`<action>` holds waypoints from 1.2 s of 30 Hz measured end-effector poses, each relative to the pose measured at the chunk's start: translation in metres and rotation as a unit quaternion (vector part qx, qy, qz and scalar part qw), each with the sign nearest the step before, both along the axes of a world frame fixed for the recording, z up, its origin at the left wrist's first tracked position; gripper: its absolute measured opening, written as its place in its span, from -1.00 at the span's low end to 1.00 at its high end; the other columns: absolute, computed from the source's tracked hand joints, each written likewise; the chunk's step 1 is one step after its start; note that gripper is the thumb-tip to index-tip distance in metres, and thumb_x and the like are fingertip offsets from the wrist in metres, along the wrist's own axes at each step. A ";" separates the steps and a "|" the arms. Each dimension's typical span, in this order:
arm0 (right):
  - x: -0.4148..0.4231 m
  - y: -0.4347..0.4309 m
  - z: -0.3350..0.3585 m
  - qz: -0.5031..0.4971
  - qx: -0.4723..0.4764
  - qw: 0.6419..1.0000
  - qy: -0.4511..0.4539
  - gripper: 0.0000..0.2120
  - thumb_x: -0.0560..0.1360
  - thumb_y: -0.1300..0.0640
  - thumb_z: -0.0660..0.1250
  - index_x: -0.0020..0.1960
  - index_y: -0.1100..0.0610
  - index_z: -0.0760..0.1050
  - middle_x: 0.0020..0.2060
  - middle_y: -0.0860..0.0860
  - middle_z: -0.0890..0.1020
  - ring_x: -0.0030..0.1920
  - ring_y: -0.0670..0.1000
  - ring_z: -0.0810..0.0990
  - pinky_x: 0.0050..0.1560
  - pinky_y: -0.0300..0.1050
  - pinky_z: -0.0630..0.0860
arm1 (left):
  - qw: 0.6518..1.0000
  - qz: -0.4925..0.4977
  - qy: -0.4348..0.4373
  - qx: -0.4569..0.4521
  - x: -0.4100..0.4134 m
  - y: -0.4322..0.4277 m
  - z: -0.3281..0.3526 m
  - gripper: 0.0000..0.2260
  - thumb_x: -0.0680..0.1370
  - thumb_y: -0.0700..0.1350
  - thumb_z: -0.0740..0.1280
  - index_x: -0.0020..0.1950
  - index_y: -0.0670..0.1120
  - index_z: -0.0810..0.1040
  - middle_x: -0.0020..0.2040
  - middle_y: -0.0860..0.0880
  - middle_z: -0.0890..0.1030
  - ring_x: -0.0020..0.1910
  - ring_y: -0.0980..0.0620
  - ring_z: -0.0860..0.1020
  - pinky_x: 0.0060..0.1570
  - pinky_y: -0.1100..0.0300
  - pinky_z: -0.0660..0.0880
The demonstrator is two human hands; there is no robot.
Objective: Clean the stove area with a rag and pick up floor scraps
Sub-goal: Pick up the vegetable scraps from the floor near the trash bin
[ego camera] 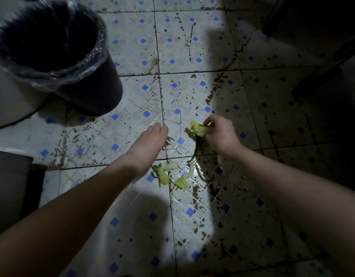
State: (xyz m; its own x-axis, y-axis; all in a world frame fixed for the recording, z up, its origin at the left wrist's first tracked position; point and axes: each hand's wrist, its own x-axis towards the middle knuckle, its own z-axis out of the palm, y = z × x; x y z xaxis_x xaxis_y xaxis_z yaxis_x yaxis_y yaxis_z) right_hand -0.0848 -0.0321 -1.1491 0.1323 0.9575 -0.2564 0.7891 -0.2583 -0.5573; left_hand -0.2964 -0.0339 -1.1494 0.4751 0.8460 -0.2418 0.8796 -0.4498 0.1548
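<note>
Green vegetable scraps lie on the stained tiled floor [132, 47]. My right hand [220, 134] grips a bunch of pale green leaves [198, 128], with thin green stems hanging below it. More leaf scraps [166, 174] and a curled leaf [181, 181] lie on the tiles between my forearms. My left hand [150, 140] reaches down over the floor with fingers pointing down; thin green stems [169, 140] show at its fingertips, and whether it holds them is unclear. No rag is in view.
A black bin [92, 84] lined with a clear plastic bag stands at the upper left. A pale rounded object [11, 96] sits beside it at the left edge. Dark furniture [322, 47] fills the upper right. A grey object [9, 186] is at the lower left.
</note>
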 end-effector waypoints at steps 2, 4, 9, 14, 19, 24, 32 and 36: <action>-0.001 0.003 0.007 0.015 0.014 1.000 -0.003 -0.63 0.38 0.45 0.29 0.13 0.16 0.53 0.10 0.13 0.55 0.04 0.08 0.53 -0.04 -0.09 0.52 | 1.000 0.006 0.006 0.005 -0.006 0.002 0.005 -0.47 0.30 -0.46 0.38 0.17 -0.13 0.30 0.09 -0.11 0.39 0.06 -0.07 0.41 0.06 0.11 0.44; -0.006 0.007 0.015 0.030 0.028 0.999 -0.006 -0.61 0.37 0.45 0.28 0.14 0.15 0.52 0.09 0.12 0.55 0.04 0.08 0.52 -0.08 -0.10 0.48 | 1.000 0.017 0.003 0.011 -0.012 0.006 0.011 -0.51 0.36 -0.42 0.38 0.18 -0.12 0.30 0.11 -0.12 0.40 0.09 -0.07 0.41 0.07 0.10 0.42; -0.023 0.021 0.039 0.009 0.063 0.997 0.034 -0.60 0.35 0.46 0.28 0.05 0.07 0.54 -0.04 0.08 0.56 -0.16 0.02 0.56 -0.29 -0.14 0.56 | 0.998 0.046 -0.016 0.031 -0.032 0.011 0.038 -0.55 0.38 -0.44 0.32 0.19 -0.15 0.31 0.14 -0.15 0.38 0.12 -0.12 0.40 0.10 0.06 0.43; -0.044 0.034 0.065 0.034 0.104 0.993 0.044 -0.61 0.33 0.48 0.27 0.06 0.15 0.57 -0.04 0.10 0.57 -0.25 0.02 0.59 -0.40 -0.17 0.59 | 0.996 0.059 -0.011 0.059 -0.049 0.016 0.071 -0.52 0.34 -0.50 0.29 0.17 -0.16 0.31 0.11 -0.16 0.38 0.08 -0.14 0.39 0.02 0.05 0.39; -0.063 0.050 0.096 0.062 0.144 0.987 0.028 -0.61 0.36 0.46 0.29 0.11 0.17 0.59 0.04 0.12 0.60 -0.10 0.00 0.56 -0.30 -0.29 0.54 | 0.990 0.086 -0.022 0.106 -0.066 0.027 0.104 -0.59 0.36 -0.54 0.21 0.10 -0.18 0.32 0.07 -0.21 0.37 0.04 -0.18 0.39 -0.09 0.06 0.32; -0.081 0.072 0.133 0.048 0.188 0.980 0.034 -0.62 0.38 0.45 0.29 0.11 0.16 0.61 0.09 0.10 0.61 -0.01 -0.01 0.58 -0.12 -0.28 0.56 | 0.985 0.104 -0.041 0.134 -0.081 0.043 0.138 -0.72 0.46 -0.47 0.18 0.13 -0.24 0.35 0.11 -0.27 0.39 0.10 -0.26 0.40 0.03 -0.08 0.38; -0.113 0.106 0.169 0.031 0.239 0.968 0.076 -0.64 0.35 0.44 0.29 0.06 0.19 0.63 0.01 0.08 0.66 -0.01 -0.05 0.57 0.02 -0.23 0.51 | 0.956 0.177 0.007 0.233 -0.123 0.065 0.172 -0.72 0.50 -0.36 0.23 0.18 -0.15 0.38 0.10 -0.19 0.44 0.07 -0.23 0.45 -0.03 -0.05 0.37; -0.124 0.114 0.170 0.033 0.225 0.971 0.078 -0.65 0.37 0.43 0.32 0.07 0.16 0.63 0.02 0.07 0.65 0.03 -0.02 0.58 0.11 -0.13 0.55 | 0.953 0.181 0.041 0.239 -0.142 0.074 0.178 -0.70 0.48 -0.34 0.29 0.17 -0.15 0.38 0.10 -0.18 0.45 0.09 -0.21 0.45 -0.12 0.01 0.32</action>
State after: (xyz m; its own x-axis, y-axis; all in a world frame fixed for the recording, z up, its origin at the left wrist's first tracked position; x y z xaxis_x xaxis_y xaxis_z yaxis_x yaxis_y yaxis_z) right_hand -0.2087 0.0818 -0.9788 0.0606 0.9821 0.1783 0.6928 0.0872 -0.7158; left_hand -0.4380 0.0397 -0.9714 0.1264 0.9739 0.1883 0.9911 -0.1157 -0.0665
